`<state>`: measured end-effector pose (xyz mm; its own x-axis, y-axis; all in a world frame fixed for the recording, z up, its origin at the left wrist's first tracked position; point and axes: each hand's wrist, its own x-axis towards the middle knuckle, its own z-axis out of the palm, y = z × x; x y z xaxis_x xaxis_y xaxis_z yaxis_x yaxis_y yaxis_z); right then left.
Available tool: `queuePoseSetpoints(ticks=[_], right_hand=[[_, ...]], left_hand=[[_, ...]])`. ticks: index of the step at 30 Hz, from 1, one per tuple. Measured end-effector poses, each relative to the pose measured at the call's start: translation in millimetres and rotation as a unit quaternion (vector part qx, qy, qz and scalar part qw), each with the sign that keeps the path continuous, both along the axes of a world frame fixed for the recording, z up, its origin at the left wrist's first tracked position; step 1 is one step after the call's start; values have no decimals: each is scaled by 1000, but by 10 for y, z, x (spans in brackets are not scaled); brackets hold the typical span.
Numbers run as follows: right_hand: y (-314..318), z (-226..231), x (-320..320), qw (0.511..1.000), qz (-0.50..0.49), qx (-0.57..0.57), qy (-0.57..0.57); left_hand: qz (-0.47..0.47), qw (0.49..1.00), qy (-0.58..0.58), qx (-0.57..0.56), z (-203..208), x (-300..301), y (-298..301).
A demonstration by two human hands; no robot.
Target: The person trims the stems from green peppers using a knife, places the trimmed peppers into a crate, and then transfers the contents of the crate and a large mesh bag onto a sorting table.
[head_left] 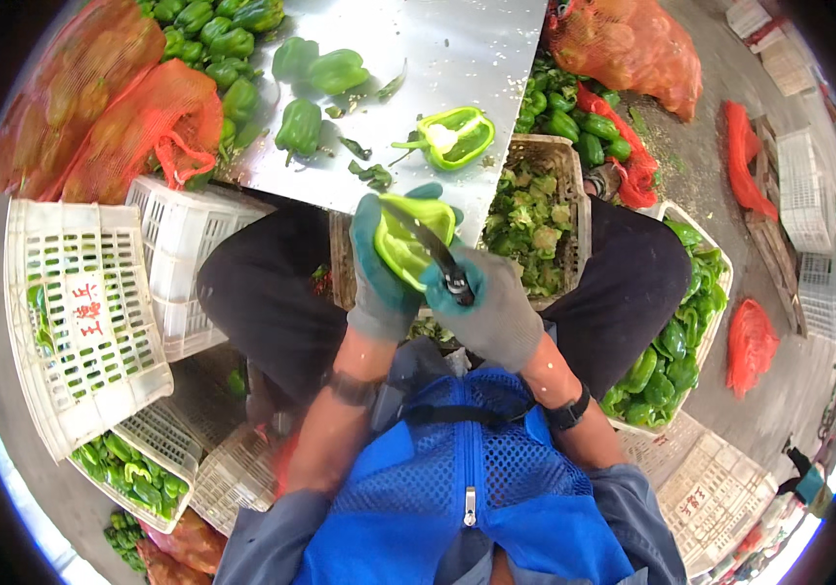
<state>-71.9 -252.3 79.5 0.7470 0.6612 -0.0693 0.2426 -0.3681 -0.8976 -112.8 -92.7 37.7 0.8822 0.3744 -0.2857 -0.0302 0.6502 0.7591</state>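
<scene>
A halved green bell pepper (pixel 394 255) lies in my gloved left hand (pixel 379 292), its hollow inside facing up. My right hand (pixel 492 307), in a grey and teal glove, is closed round the black handle of a knife (pixel 430 244). The blade lies over the pepper's opening. Just ahead on the metal table (pixel 389 29) rests another cut pepper half (pixel 467 144), with its pale seed core and stem showing. Whole green peppers (pixel 299 129) lie to its left, among loose leaf and stem scraps.
Between my knees stands a crate (pixel 582 219) of pepper cores. Piled peppers (pixel 233 44) and red mesh sacks (pixel 96 97) fill the far left. White crates (pixel 96 331) stand at my left. A crate of cut peppers (pixel 667 370) sits by my right knee. Another sack (pixel 628 49) is far right.
</scene>
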Motion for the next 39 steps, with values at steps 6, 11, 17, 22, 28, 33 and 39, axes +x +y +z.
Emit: queuePoseSetpoints(ticks=[6, 11, 17, 22, 28, 33, 39], right_hand=[[-319, -57, -29, 987, -115, -45, 106], [-205, -164, -32, 976, -38, -24, -211], [-287, -215, 147, 983, -37, -54, -174], [-471, -196, 223, 886, -114, 207, 399], [-453, -673, 217, 860, -275, 199, 381], [-1279, -91, 526, 872, -355, 237, 239], [-3117, 83, 851, 726, -525, 426, 126]], left_hand=[[5, 977, -23, -210, -51, 2, 125], [38, 983, 2, -179, -134, -39, 114], [-33, 998, 49, 25, 13, 38, -136], [53, 942, 72, 323, -226, 6, 290], [-22, 588, -10, 808, -232, 899, 554], [-145, 450, 64, 879, -361, 1301, 846], [-221, 490, 205, 818, 91, 1403, 648]])
